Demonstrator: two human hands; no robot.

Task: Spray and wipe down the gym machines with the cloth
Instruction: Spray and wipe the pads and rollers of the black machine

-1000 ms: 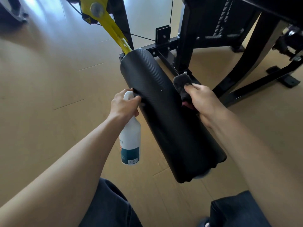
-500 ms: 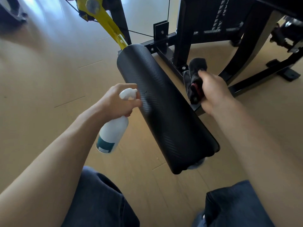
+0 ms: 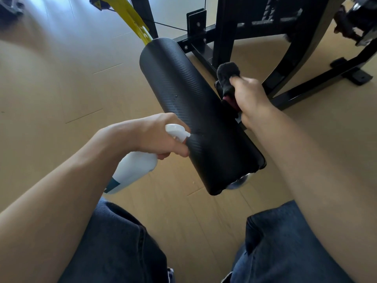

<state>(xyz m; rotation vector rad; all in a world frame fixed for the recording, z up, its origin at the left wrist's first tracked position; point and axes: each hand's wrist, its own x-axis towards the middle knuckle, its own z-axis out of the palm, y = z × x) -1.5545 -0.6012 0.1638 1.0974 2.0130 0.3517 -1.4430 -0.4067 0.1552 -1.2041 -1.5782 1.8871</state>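
Observation:
A black textured roller pad (image 3: 195,111) of a gym machine slants from the top centre down to the right. My left hand (image 3: 155,137) grips a white spray bottle (image 3: 134,170), fingers on the trigger, nozzle pointing at the pad's near half from the left. My right hand (image 3: 248,99) holds a bunched dark cloth (image 3: 226,78) at the pad's right side; whether the cloth touches the pad I cannot tell.
The machine's black steel frame (image 3: 285,64) and its floor feet stand behind the pad at the upper right. A yellow arm (image 3: 132,19) carries the pad from the top. Light wooden floor (image 3: 61,88) lies to the left. My knees in dark jeans (image 3: 114,246) fill the bottom.
My left hand has swung the bottle up from hanging to aim sideways at the pad. My right hand lifted the cloth off the pad's top toward its right side.

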